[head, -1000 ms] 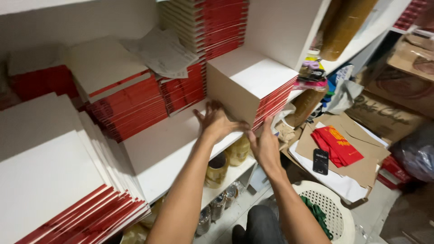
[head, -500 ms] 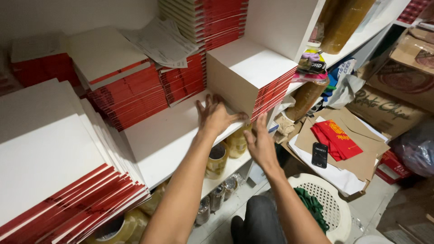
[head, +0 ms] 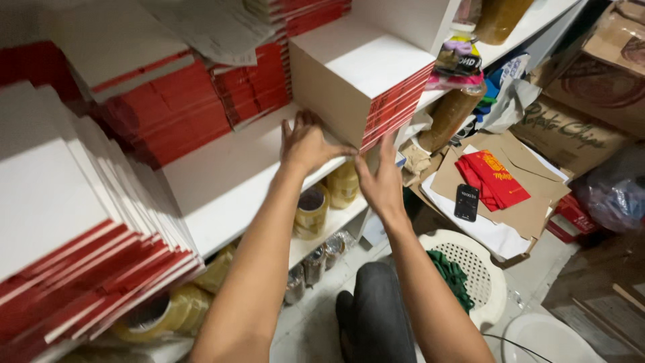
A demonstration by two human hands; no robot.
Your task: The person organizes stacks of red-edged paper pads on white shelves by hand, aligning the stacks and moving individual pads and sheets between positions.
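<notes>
My left hand (head: 306, 141) presses flat against the bare side of a stack of books (head: 359, 77), fingers spread, gripping nothing. My right hand (head: 381, 180) cups the stack's lower front corner, fingers open along the red-and-white spines. The stack stands at the front edge of the white shelf (head: 222, 181), near its right end.

To its left on the same shelf, more red books (head: 168, 114) lean in rows, with loose papers (head: 215, 27) lying over them. A bigger pile of white-covered books (head: 74, 228) fills the shelf's near left corner.

On the lower shelf, rolls of tape (head: 310, 212) sit just under my left wrist. On the floor to the right, a flattened cardboard sheet (head: 517, 202) carries red envelopes (head: 496, 178) and a black phone (head: 466, 202). A white basket (head: 474, 269) beside my right forearm holds green cloth (head: 451, 277).
</notes>
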